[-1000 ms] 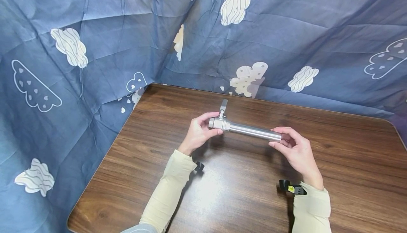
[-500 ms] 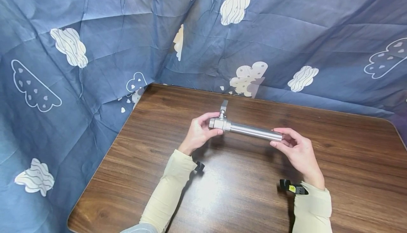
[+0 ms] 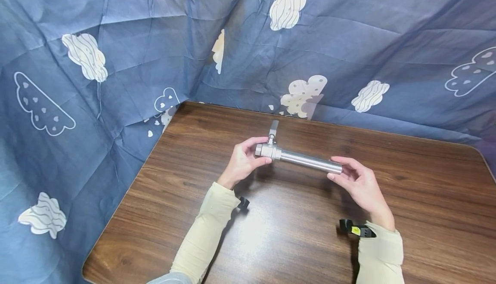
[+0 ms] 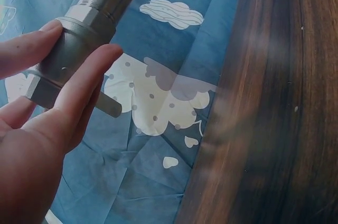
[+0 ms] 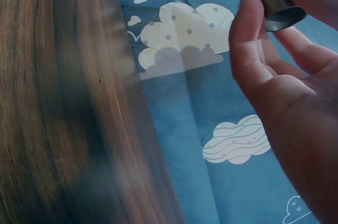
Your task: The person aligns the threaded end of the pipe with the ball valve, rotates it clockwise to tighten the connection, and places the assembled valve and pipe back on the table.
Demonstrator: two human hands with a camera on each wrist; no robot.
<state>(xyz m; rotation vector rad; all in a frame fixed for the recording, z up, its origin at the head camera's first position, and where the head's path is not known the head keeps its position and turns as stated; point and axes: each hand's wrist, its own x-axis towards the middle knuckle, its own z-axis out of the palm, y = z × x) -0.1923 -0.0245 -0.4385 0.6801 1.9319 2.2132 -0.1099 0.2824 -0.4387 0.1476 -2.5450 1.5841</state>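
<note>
A silver ball valve (image 3: 267, 150) with a flat lever handle (image 3: 274, 128) is joined at its right side to a shiny metal pipe (image 3: 310, 161). My left hand (image 3: 241, 162) grips the valve body between thumb and fingers, the lever pointing away toward the back. At the pipe's far right end, my right hand (image 3: 360, 183) pinches the tube with thumb and fingertips. The right wrist view shows the pipe's open, hollow end (image 5: 285, 19) between the fingers. In the left wrist view, the valve's hex end (image 4: 42, 91) sticks out past the hand.
A brown wood-grain table (image 3: 155, 215) lies under both arms. Behind it and to the left hangs a blue curtain (image 3: 135, 60) with cloud prints. A black wrist strap with a camera (image 3: 356, 229) sits at the right cuff, another (image 3: 243, 203) at the left.
My right hand has shifted very slightly at the pipe's end, first to the right and then back left. The left hand and the valve stay nearly still.
</note>
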